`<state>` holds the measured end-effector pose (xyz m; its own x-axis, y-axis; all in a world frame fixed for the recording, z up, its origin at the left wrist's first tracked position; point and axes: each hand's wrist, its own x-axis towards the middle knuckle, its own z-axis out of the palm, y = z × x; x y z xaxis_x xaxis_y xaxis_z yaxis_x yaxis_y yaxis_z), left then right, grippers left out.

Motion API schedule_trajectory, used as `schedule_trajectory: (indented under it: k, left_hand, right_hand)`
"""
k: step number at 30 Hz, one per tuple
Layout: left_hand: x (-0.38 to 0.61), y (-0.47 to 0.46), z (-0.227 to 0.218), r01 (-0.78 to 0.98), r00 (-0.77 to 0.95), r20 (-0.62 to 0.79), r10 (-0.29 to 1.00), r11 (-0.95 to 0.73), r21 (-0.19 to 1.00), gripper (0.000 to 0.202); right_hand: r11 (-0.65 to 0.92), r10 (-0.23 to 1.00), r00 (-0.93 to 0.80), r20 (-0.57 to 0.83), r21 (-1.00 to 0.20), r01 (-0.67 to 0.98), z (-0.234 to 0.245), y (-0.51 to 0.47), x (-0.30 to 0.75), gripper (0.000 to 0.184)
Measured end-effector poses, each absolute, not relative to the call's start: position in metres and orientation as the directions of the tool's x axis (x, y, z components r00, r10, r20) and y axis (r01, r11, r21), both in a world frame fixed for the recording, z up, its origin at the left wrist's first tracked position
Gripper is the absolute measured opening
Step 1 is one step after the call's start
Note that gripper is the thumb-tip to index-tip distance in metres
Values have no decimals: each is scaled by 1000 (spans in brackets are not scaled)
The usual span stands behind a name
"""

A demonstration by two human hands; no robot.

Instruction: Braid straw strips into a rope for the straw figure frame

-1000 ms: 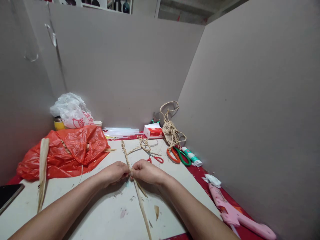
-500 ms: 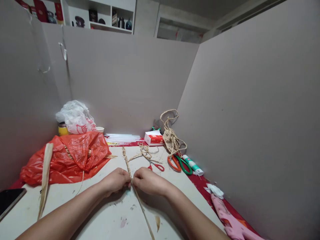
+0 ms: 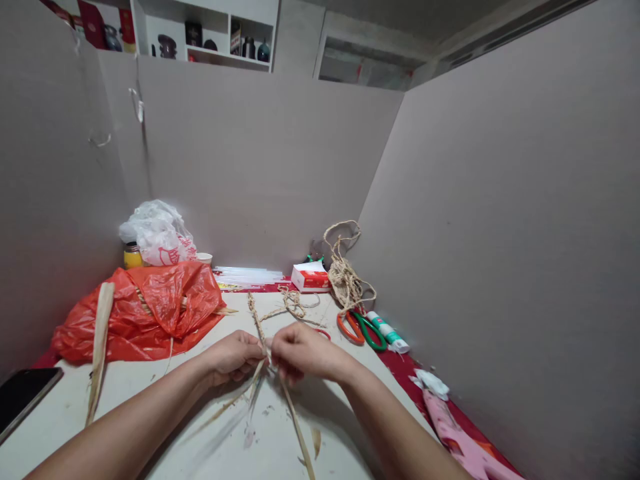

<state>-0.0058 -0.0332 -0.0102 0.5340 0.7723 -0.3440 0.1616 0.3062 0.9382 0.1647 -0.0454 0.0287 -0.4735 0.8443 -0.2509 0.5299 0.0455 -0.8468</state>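
Observation:
A braided straw cord (image 3: 254, 312) runs down the middle of the white board toward me. My left hand (image 3: 233, 359) is closed, pinching the lower end of the braid between thumb and fingers. Beside it, nearly touching, my right hand (image 3: 307, 353) is closed with curled fingers on a straw strand (image 3: 299, 427), which trails down toward the near edge. Another loose strand (image 3: 223, 408), blurred by motion, spreads to the lower left under my left hand. The exact crossing of the strands is partly hidden by my fingers.
A red plastic bag (image 3: 165, 310) lies left with a dry husk strip (image 3: 101, 340) against it; a phone (image 3: 25, 400) is nearer. Behind my hands are thin cord (image 3: 293, 303), a tissue box (image 3: 311, 277), a rope bundle (image 3: 345, 280) and orange (image 3: 350, 328) and green handles (image 3: 373, 332). Grey partitions (image 3: 500, 233) enclose the table.
My right hand has lifted slightly and shifted right, now covering most of the red-handled scissors. Loose strands have swung out to the lower left. My left hand stays at the braid.

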Motion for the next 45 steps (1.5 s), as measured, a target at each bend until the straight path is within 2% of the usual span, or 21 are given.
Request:
schedule_trajectory:
  k: [1, 3, 4, 7, 9, 12, 17, 20, 22, 26, 30, 34, 37, 42, 44, 45]
  left_hand:
    - [-7, -33, -10, 151, 550, -346, 760, 316, 936, 20]
    - [-8, -32, -11, 136, 572, -335, 749, 316, 939, 21]
    - [-8, -31, -11, 130, 581, -321, 748, 304, 944, 22]
    - [-10, -30, -13, 120, 608, -287, 741, 271, 955, 22]
    - [-11, -30, -12, 131, 614, -282, 737, 257, 958, 21]
    - [-12, -30, -11, 177, 615, -279, 738, 215, 960, 22]
    - [-15, -26, -18, 271, 620, -254, 742, 101, 957, 30]
    - [-18, -24, -20, 370, 613, -255, 748, 13, 929, 29]
    - [-19, -23, -16, 476, 602, -249, 759, -90, 875, 26]
    - [-17, -31, -2, 680, 531, -207, 822, -268, 682, 23]
    - [-3, -50, 2, 834, 413, -127, 902, -319, 450, 29]
    - [12, -71, -1, 903, 404, -18, 915, -395, 170, 36]
    - [20, -80, -3, 898, 439, -33, 898, -438, 45, 36]
    - [23, -91, -1, 834, 552, -65, 832, -552, 14, 35]
    - [20, -92, 5, 785, 619, -104, 779, -609, 111, 31]
    - [18, -91, 9, 754, 652, -124, 748, -624, 206, 31]
  right_hand:
    - [62, 905, -388, -175, -847, 527, 27, -40, 167, 29]
    - [80, 947, -306, -96, -853, 515, 18, -31, 169, 31]
    - [65, 937, -331, -114, -873, 484, 12, -28, 168, 32]
    - [-110, 820, -493, -292, -925, 364, -4, -27, 161, 35]
    - [-182, 782, -513, -354, -917, 355, -9, -29, 159, 34]
    - [-170, 795, -487, -362, -903, 394, -10, -28, 161, 32]
    - [-235, 734, -538, -414, -899, 371, -10, -23, 167, 27]
    - [-254, 760, -505, -409, -902, 348, -13, -24, 165, 22]
    - [-230, 796, -457, -396, -897, 378, -15, -26, 161, 21]
    - [-195, 844, -372, -386, -868, 457, -15, -31, 153, 22]
    - [-258, 843, -367, -393, -894, 365, -12, -34, 148, 21]
    - [-346, 815, -385, -433, -897, 276, -10, -36, 147, 31]
    - [-386, 787, -415, -457, -889, 247, -9, -35, 149, 32]
    - [-395, 752, -484, -448, -893, 215, -13, -31, 154, 22]
    - [-407, 717, -539, -443, -893, 193, -14, -29, 157, 13]
    - [-412, 702, -564, -436, -894, 178, -15, -28, 159, 12]
